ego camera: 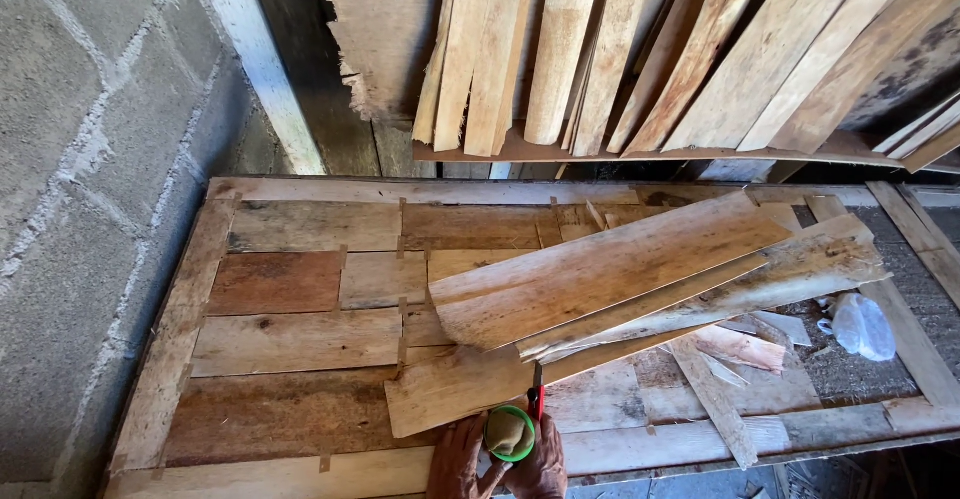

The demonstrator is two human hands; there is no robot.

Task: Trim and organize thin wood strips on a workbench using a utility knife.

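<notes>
At the bottom edge, my left hand (pixel 457 456) and my right hand (pixel 545 467) close together around a round object with a green ring and tan middle (pixel 510 433). A thin red and black piece (pixel 537 397) sticks up from it toward a thin wooden sheet (pixel 450 391) lying just above. What the round object is, I cannot tell. Two longer, curled wooden sheets (pixel 600 274) lie slanted across that sheet. All rest on a flat panel of patched wooden boards (pixel 290 344) inside a wooden frame (pixel 165 359).
A grey block wall (pixel 80 189) stands at the left. Several pale wooden slats (pixel 600 49) lean on a shelf behind the panel. A crumpled clear plastic bag (pixel 862 325) and wood scraps (pixel 740 349) lie at the right on grey mesh.
</notes>
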